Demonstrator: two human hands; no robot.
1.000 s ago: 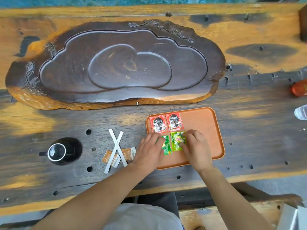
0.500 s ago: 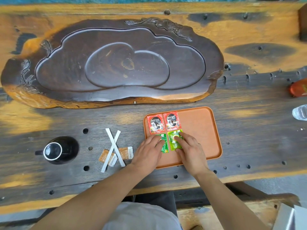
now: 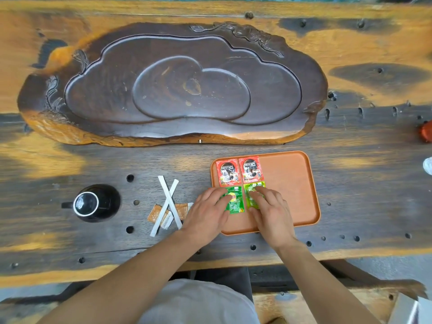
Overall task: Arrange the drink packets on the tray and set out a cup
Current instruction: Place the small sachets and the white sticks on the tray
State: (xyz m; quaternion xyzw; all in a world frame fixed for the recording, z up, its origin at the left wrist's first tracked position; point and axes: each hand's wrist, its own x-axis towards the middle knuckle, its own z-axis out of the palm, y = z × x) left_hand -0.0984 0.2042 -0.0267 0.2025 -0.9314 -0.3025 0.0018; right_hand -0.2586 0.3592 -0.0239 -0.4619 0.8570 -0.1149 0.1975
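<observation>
Both hands' fingers now press flat, squaring green packets [image 3: 235, 202] under red ones on tray [image 3: 292, 183]; cup [image 3: 93, 203] untouched.

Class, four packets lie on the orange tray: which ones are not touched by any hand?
The two red coffee packets in the far row; both green packets have fingers resting on them.
</observation>
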